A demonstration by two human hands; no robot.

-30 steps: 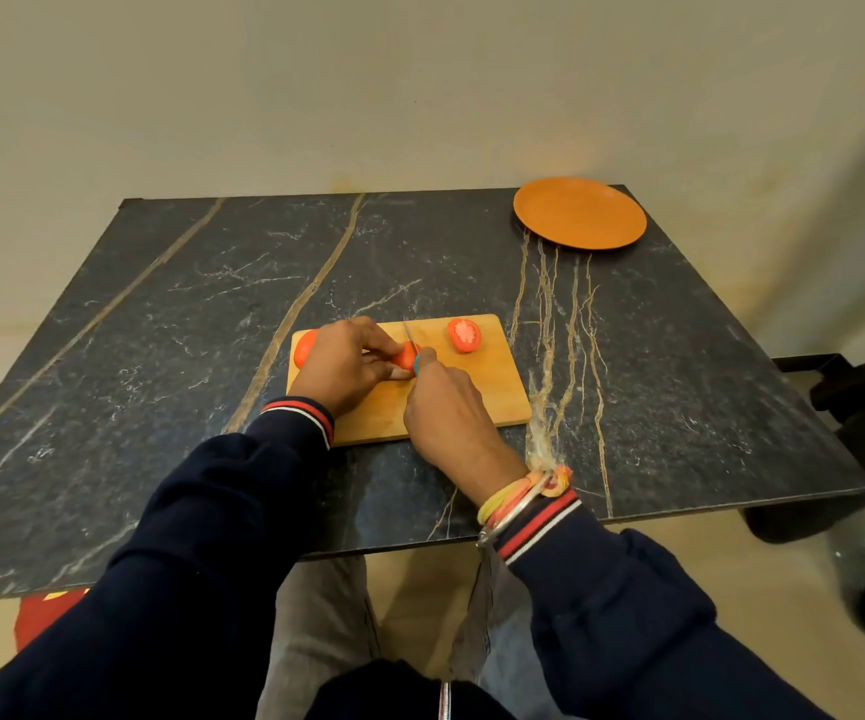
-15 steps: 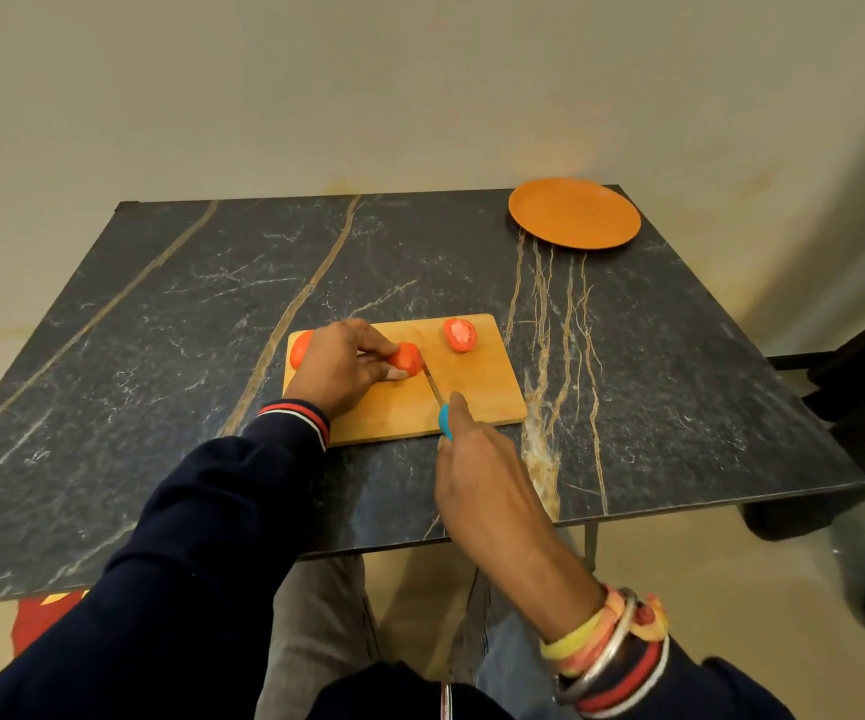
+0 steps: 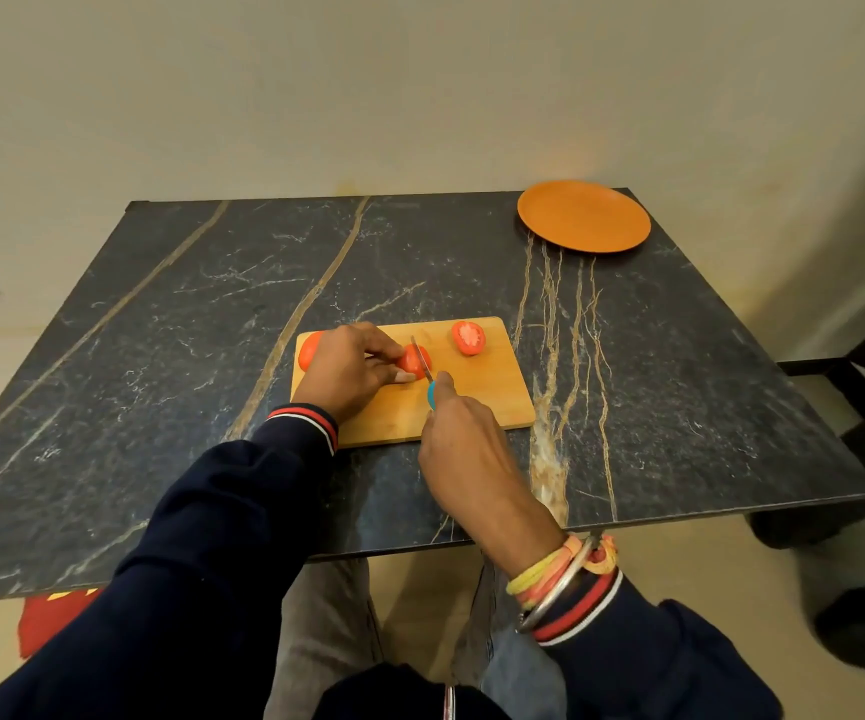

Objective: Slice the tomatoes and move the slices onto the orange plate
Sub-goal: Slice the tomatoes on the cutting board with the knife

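Head view. A wooden cutting board [image 3: 477, 402] lies on a dark marble-patterned worktop [image 3: 170, 366], toward the worktop's near edge and roughly at its middle; all places below are given relative to this board.

On the board's far right corner lies a tomato half [image 3: 468, 338], cut face up, clear of both hands and touching nothing else. Near the board's middle, toward its far edge, sits a second tomato piece [image 3: 411, 361]. The left hand [image 3: 349, 370] is clenched over it, thumb and fingertips pinching its left side and pressing it onto the board. At the board's far left corner, a further tomato [image 3: 308, 352] shows partly from behind the left hand's knuckles; whether it is whole or cut cannot be told.

The right hand [image 3: 464, 444] is closed around the blue handle [image 3: 431, 394] of a knife [image 3: 422, 362], with the index finger laid along the top of the handle. The hand lies over the board's near edge. The blade runs away from the person and rests against the right side of the held tomato piece; how deep it sits in the flesh cannot be told.

The orange plate [image 3: 583, 216] stands well apart from the board, beyond it and to its right, at the worktop's far right corner. Nothing shows on it.

Both arms wear dark sleeves with red and white striped cuffs. The right wrist carries coloured thread bands and a metal bangle [image 3: 560, 582].
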